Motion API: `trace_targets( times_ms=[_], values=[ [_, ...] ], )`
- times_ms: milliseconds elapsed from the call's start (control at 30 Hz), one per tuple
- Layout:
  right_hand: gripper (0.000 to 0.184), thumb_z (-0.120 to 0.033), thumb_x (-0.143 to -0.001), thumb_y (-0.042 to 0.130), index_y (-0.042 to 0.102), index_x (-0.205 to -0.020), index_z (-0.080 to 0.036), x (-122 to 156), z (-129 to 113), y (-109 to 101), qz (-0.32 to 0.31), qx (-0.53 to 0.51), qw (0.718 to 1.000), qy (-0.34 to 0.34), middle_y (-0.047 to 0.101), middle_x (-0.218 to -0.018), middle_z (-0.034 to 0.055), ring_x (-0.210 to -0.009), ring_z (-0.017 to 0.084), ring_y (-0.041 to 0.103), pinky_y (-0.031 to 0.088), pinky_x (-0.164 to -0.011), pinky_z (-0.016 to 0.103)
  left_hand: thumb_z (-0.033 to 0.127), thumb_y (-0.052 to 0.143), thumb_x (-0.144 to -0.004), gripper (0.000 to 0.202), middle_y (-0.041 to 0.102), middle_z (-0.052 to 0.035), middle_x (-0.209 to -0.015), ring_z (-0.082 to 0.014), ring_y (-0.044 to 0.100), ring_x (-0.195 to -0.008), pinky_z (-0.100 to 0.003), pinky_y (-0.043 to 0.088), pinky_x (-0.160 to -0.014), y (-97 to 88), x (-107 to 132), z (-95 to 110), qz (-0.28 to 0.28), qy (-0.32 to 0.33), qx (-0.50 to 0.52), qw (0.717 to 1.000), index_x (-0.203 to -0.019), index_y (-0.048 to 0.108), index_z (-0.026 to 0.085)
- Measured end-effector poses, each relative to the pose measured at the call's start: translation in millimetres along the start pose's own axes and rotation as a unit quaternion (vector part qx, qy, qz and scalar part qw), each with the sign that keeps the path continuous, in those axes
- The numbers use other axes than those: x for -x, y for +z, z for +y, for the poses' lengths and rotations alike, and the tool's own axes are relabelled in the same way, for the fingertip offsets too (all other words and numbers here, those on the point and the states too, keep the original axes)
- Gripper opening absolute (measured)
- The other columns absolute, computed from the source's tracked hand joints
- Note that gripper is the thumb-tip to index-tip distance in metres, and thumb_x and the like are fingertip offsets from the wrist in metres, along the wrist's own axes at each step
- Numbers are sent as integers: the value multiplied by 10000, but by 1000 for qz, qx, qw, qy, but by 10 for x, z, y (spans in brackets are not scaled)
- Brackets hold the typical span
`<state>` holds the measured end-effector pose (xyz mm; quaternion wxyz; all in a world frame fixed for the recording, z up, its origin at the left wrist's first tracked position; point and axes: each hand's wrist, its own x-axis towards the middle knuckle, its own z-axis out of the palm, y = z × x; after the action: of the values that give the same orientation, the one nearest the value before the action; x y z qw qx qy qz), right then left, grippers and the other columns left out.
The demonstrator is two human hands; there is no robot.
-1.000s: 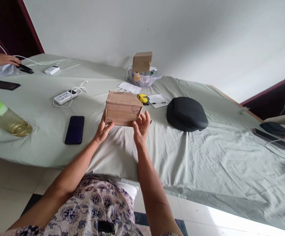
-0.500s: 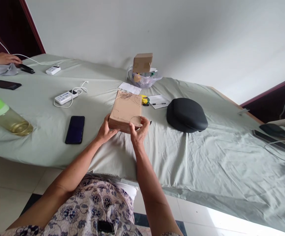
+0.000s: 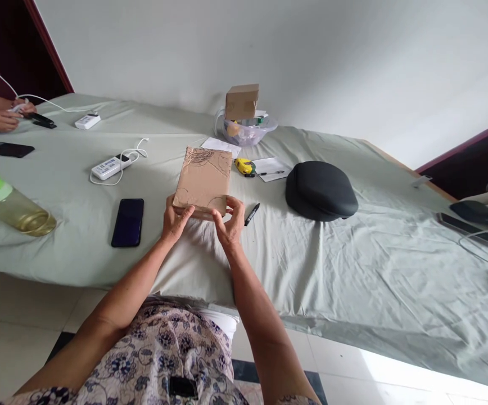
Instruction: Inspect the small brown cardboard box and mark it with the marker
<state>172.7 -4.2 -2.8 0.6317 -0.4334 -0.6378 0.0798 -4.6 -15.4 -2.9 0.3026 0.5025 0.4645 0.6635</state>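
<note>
- Left hand [image 3: 174, 223]: fingers closed around the near left corner of a cardboard box [image 3: 204, 180], thumb along its near edge. Fingertips underneath were hidden.
- Right hand [image 3: 231, 221]: fingers curled at the near right corner, thumb pressed to the near edge, a small gap between thumb and forefinger. Grip judged light.
- The box lay between both hands, above the near middle of the bench [image 3: 353, 264]. Whether its underside touched the cloth could not be determined.
- Progress: the box was in hand and not released. Dark curved lines were present along the far edge, with arcs near the other corners; most of the middle was unmarked. Neither hand held a writing tool.
- Box material: brown cardboard, flat-faced and oblong, creased along the edges, matt.
- A black marker pen [image 3: 252, 214] lay just beside the right hand.
- Beyond the box: a yellow tape measure [image 3: 244, 166], with a pen [image 3: 274, 172] on white paper [image 3: 269, 166].
- To the right: a rounded black case [image 3: 321, 191], smooth and dull.
- To the left: a glossy, flat smartphone [image 3: 127, 223] and a white plastic power strip [image 3: 109, 167].
- Farther back: a translucent plastic basket [image 3: 254, 134] bearing a second carton [image 3: 241, 103].
- Bench covering: pale green cloth, heavily wrinkled at right.
</note>
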Motion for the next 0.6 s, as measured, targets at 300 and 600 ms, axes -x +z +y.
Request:
trace_targets(
  times_ms=[300, 600],
  values=[
    [593, -674, -915, 635, 570, -1350, -276, -45, 34, -77, -55, -94, 994, -11, 640, -1157, 79, -1044, 241, 644, 552, -831, 394, 723, 744, -783, 606, 694, -73, -1027, -260, 686, -1059, -423, 536, -1001, -43, -80, 23, 11, 9, 41, 999, -1075, 609, 208],
    [857, -634, -859, 721, 411, -1579, -289, -74, 133, -101, -123, -138, 981, 62, 614, -1124, 41, -1086, 205, 615, 524, -892, 369, 647, 780, -734, 615, 667, -65, -1057, -249, 660, -983, -419, 529, -933, -95, -109, -6, 17, 23, 25, 999, -1118, 564, 218]
  ],
)
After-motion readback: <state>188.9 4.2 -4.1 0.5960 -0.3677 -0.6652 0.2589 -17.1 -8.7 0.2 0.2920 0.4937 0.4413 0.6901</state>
